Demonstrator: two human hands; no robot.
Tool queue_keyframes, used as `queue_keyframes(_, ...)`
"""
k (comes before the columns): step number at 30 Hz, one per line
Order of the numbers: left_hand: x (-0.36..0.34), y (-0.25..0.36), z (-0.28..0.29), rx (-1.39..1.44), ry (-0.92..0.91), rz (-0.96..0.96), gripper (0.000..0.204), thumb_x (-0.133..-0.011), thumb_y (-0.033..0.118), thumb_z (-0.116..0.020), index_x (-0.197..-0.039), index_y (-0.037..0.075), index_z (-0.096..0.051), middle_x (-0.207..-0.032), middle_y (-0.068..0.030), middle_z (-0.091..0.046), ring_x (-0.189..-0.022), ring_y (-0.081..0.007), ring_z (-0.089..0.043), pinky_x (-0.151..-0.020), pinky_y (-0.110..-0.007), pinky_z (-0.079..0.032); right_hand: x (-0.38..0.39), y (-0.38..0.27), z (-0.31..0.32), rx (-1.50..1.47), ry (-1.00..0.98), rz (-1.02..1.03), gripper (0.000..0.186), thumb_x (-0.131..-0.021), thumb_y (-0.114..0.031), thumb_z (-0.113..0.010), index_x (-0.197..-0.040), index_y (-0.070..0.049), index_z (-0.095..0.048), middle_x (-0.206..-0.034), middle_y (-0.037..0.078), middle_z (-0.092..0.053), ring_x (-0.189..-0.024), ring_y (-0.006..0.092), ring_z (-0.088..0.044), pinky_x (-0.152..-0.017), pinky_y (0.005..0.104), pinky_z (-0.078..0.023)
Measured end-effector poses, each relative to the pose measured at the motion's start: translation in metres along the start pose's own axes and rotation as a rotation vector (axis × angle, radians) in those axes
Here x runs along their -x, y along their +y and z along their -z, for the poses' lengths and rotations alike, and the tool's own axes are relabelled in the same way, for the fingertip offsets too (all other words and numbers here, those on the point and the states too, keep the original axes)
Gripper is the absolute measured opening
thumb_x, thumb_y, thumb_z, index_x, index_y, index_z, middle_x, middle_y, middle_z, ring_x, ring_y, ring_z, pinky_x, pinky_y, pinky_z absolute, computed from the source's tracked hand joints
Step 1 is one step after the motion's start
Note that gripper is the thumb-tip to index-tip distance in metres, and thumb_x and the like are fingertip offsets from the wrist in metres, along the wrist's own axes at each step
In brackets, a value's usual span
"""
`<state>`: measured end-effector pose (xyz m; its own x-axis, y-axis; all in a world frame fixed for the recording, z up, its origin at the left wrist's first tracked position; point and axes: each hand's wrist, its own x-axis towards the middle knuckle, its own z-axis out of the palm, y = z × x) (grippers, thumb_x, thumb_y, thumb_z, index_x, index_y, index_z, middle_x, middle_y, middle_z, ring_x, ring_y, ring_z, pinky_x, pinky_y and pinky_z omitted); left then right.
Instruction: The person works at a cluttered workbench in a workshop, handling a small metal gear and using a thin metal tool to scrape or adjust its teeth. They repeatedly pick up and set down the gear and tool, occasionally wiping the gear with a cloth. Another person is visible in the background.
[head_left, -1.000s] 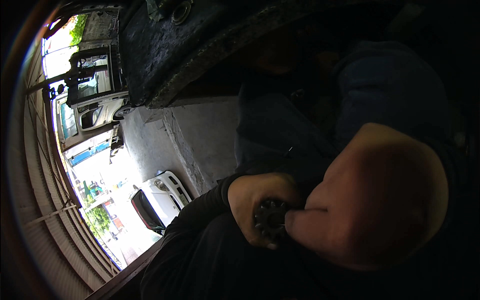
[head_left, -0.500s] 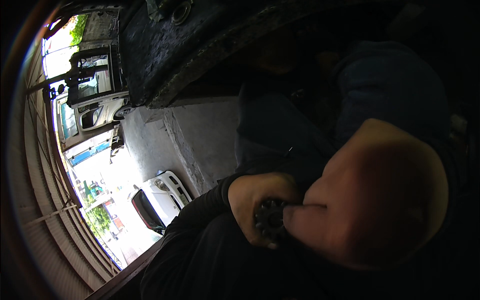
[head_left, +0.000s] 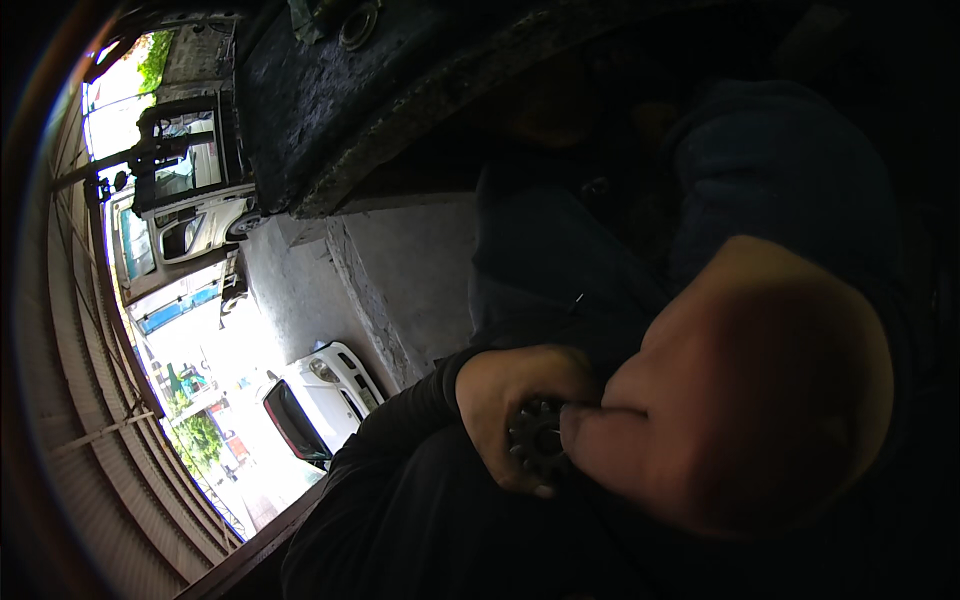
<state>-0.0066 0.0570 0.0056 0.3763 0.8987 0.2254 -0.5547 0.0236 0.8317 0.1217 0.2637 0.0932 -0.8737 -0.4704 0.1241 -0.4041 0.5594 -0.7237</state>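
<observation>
A small dark toothed gear (head_left: 537, 432) with a hole in its middle sits in my left hand (head_left: 495, 405), whose fingers curl round it. The dark sleeve of that arm reaches in from the lower left. Large and close in front, my right hand (head_left: 740, 400) is closed, with a fingertip pressed at the gear's centre. Deep shadow covers much of this hand, and whether it also grips something small there I cannot make out. Dark blue cloth (head_left: 570, 250) lies just beyond both hands.
A dark, worn bench-like surface (head_left: 330, 110) with a rough edge spans the top, bearing a metal ring (head_left: 359, 25). Grey concrete floor (head_left: 410, 265) shows below it. A white car (head_left: 325, 395) and a light-coloured van (head_left: 205, 225) stand farther off. Corrugated roofing (head_left: 80, 400) runs down the left.
Both hands and the gear have shifted very slightly to the left. My grip on the gear looks the same.
</observation>
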Motion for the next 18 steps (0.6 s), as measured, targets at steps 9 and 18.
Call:
queue_keyframes(9, -0.006, 0.003, 0.001, -0.012, 0.018, 0.017, 0.036, -0.069, 0.012, -0.09, -0.091, -0.003, -0.065, -0.069, -0.0056, -0.069, -0.057, -0.0156, -0.069, -0.048, -0.027, -0.053, -0.005, -0.004, 0.009, -0.092, -0.037, -0.037, 0.017, -0.089, -0.02, -0.071, -0.104, -0.014, -0.076, -0.069, 0.003, -0.072, -0.063, 0.0171, -0.072, -0.052, 0.0332, -0.057)
queue_keyframes(18, 0.001, -0.003, -0.001, -0.019, 0.012, -0.002, 0.038, -0.068, 0.011, -0.09, -0.093, -0.004, -0.064, -0.071, -0.0072, -0.069, -0.058, -0.0156, -0.069, -0.049, -0.028, -0.054, 0.0, -0.003, 0.0, -0.076, 0.06, -0.041, 0.014, -0.091, -0.024, -0.07, -0.099, -0.016, -0.077, -0.071, 0.003, -0.073, -0.062, 0.0169, -0.071, -0.051, 0.0343, -0.057)
